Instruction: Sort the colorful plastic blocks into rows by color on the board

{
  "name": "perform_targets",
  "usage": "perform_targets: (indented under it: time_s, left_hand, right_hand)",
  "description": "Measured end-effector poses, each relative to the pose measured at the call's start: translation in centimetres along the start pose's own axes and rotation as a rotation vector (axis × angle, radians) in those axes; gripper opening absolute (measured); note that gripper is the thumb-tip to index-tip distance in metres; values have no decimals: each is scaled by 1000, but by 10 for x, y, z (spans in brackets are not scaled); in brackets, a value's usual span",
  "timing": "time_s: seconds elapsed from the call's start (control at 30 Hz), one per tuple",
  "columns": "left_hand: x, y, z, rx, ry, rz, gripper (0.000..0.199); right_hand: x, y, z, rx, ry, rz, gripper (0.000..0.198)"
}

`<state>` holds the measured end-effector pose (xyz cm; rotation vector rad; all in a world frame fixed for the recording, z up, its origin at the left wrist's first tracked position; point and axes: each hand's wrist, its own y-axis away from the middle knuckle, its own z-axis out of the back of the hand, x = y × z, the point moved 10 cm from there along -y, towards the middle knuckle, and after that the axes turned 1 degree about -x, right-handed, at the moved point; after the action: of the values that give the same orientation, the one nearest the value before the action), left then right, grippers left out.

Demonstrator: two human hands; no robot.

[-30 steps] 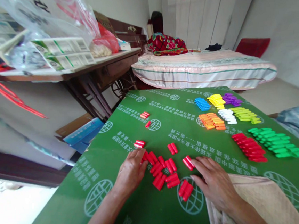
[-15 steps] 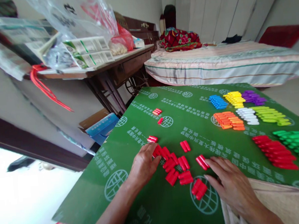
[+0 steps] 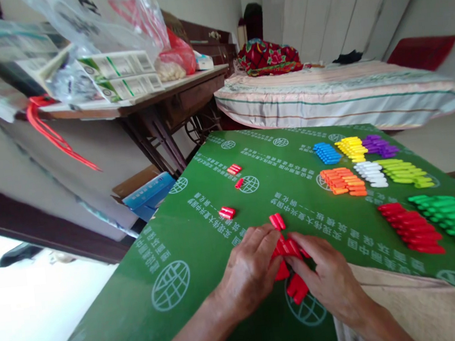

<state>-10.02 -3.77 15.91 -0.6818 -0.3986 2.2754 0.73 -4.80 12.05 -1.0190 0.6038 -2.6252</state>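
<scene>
Small red plastic pieces shaped like pen caps point(image 3: 286, 248) lie bunched on the green board point(image 3: 201, 236), squeezed between my two hands. My left hand point(image 3: 254, 266) curls round the bunch from the left and hides part of it. From the right, my right hand point(image 3: 326, 270) closes on the same pieces with thumb and fingers. A group of red caps point(image 3: 297, 288) lies just below the hands, and a pair of red caps point(image 3: 277, 221) sits just above them. More red caps point(image 3: 227, 213) rest to the left of my left hand.
Sorted rows in blue point(image 3: 327, 153), yellow point(image 3: 352, 149), purple point(image 3: 380, 146), orange point(image 3: 342, 182), white point(image 3: 371, 174), lime, red point(image 3: 410, 229) and green point(image 3: 453, 220) stand at right. A beige cloth point(image 3: 406, 303) covers the near right. Beyond are a cluttered side table point(image 3: 126, 109) and a bed point(image 3: 340, 94).
My left hand has swept right, and the scattered red caps are now gathered against my right hand. My right hand has moved slightly left, its fingers closing in on them.
</scene>
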Motion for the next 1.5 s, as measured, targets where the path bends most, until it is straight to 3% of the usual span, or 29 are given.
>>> perform_targets:
  time_s: [0.17,0.33,0.47,0.67,0.83,1.07,1.17,1.3,1.4,1.5]
  left_hand:
    - [5,6,-9,33,2,10,24]
    - [31,12,11,-133,-72,122,24]
    - [42,15,16,-146,-37,170,27]
    - [33,23,1,-53,74,183,38]
    - [21,22,-12,21,209,172,49]
    - [4,15,-17,52,205,70,57]
    - [2,14,-17,42,139,35,54]
    - [11,17,-9,-61,71,13,47]
    - [19,23,-8,-104,27,5,43]
    - [22,31,-6,-155,-28,-30,41]
  right_hand:
    - [-3,9,-4,-38,38,-1,21]
    - [-1,12,-6,-32,131,20,19]
    - [9,10,-10,-18,218,111,21]
    - [9,8,4,-72,89,112,21]
    - [5,5,0,114,-153,65,40]
    - [-1,5,6,222,-174,-30,36]
    - [-23,6,15,194,-141,-138,34]
    - [-86,12,44,88,155,-494,34]
    - [-125,18,66,135,479,-745,42]
    - [-144,15,78,213,652,-850,45]
